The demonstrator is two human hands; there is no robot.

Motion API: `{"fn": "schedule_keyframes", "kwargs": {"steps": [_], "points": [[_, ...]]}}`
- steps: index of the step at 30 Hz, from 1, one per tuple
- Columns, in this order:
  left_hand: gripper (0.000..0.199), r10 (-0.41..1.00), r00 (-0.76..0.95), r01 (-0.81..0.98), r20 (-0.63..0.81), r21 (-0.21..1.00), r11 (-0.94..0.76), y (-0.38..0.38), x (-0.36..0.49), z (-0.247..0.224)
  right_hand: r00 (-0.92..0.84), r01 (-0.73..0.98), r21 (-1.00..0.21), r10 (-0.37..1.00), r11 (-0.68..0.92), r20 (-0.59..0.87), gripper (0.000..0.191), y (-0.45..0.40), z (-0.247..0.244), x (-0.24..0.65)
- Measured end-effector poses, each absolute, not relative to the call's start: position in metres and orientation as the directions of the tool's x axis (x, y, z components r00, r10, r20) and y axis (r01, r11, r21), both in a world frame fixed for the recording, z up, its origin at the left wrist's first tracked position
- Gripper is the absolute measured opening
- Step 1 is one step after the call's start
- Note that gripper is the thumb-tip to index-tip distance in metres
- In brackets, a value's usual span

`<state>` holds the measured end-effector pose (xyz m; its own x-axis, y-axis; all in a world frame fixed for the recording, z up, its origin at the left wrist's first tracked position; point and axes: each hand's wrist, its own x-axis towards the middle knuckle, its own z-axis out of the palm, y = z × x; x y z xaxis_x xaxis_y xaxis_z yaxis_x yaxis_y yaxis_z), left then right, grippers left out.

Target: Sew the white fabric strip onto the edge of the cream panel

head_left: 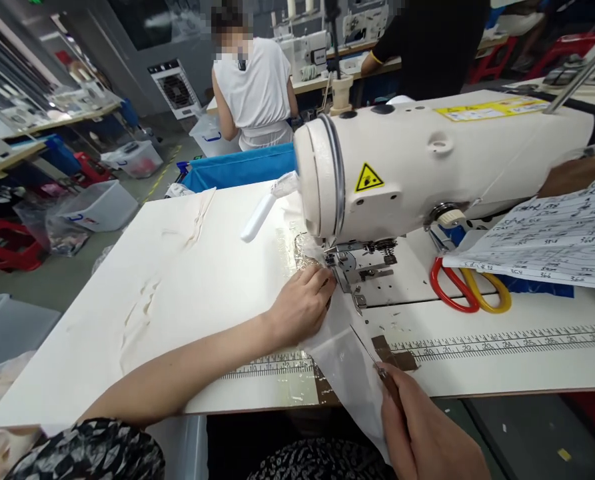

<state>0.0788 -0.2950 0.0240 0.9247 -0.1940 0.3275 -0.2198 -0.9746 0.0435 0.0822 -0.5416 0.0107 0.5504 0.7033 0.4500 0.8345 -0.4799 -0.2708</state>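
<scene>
A white industrial sewing machine (377, 160) stands across the table. Close to its needle and presser foot (337, 260), my left hand (302, 300) presses on thin white fabric (347, 360), its fingers curled down onto the cloth. The fabric runs from under the foot over the table's front edge toward me. My right hand (422, 420) is closed around the brown handle of an awl (390, 383), whose thin metal point lies over the fabric. Part of the cloth hangs beside my right hand; whether the fingers also pinch it cannot be made out.
Scissors with red and yellow handles (454, 287) lie at the right, partly under handwritten paper sheets (537, 233). A ruler tape (467, 347) runs along the front edge. Fabric scraps (142, 307) lie at the left. A person in white (254, 87) sits beyond a blue cloth bin (242, 167).
</scene>
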Motion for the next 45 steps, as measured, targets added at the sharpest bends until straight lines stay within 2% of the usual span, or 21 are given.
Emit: {"fn": "schedule_keyframes", "kwargs": {"steps": [5, 9, 13, 24, 28, 33, 45], "points": [[0.039, -0.219, 0.913, -0.282, 0.344, 0.142, -0.949, -0.290, 0.072, 0.019, 0.469, 0.872, -0.153, 0.707, -0.465, 0.529, 0.029, -0.531, 0.014, 0.087], [0.041, -0.251, 0.911, -0.324, 0.326, 0.191, -0.927, -0.281, 0.070, 0.021, 0.434, 0.895, -0.155, 0.735, -0.418, 0.521, 0.034, -0.524, 0.019, 0.085], [0.041, -0.283, 0.910, -0.343, 0.304, 0.162, -0.925, -0.279, 0.071, 0.020, 0.435, 0.895, -0.154, 0.743, -0.418, 0.508, 0.036, -0.519, 0.024, 0.082], [0.044, -0.229, 0.936, -0.277, 0.267, 0.156, -0.948, -0.278, 0.075, 0.020, 0.422, 0.893, -0.067, 0.775, -0.446, 0.471, 0.037, -0.506, 0.030, 0.092], [0.044, -0.226, 0.942, -0.264, 0.248, 0.131, -0.956, -0.281, 0.075, 0.021, 0.440, 0.887, -0.091, 0.768, -0.453, 0.466, 0.037, -0.503, 0.031, 0.094], [0.044, -0.176, 0.956, -0.208, 0.237, 0.117, -0.971, -0.289, 0.075, 0.026, 0.416, 0.897, -0.064, 0.786, -0.437, 0.458, 0.038, -0.502, 0.031, 0.096], [0.044, -0.163, 0.968, -0.176, 0.190, 0.058, -0.983, -0.297, 0.070, 0.031, 0.489, 0.865, -0.133, 0.754, -0.484, 0.439, 0.036, -0.492, 0.031, 0.102]]}}
